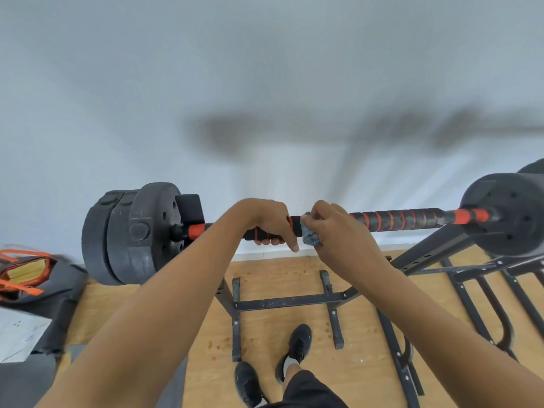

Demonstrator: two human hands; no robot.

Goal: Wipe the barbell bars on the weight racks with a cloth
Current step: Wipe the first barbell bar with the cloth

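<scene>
A black barbell bar [406,220] with orange bands and foam grips lies across a black weight rack [294,303], in front of a white wall. Black weight plates [126,234] load its left end and more black weight plates [512,213] its right end. My left hand [266,220] grips the bar's foam grip near the middle, fingers curled under it. Just to its right, my right hand [332,228] holds a small blue-grey cloth [309,235] bunched around the bar. The stretch of bar under the cloth is hidden.
The rack's legs and crossbars [332,313] spread over the wooden floor below the bar, with more black frame tubing [482,293] at the right. A grey and orange bag [32,278] lies at the left. My feet in black shoes [298,343] stand close to the rack.
</scene>
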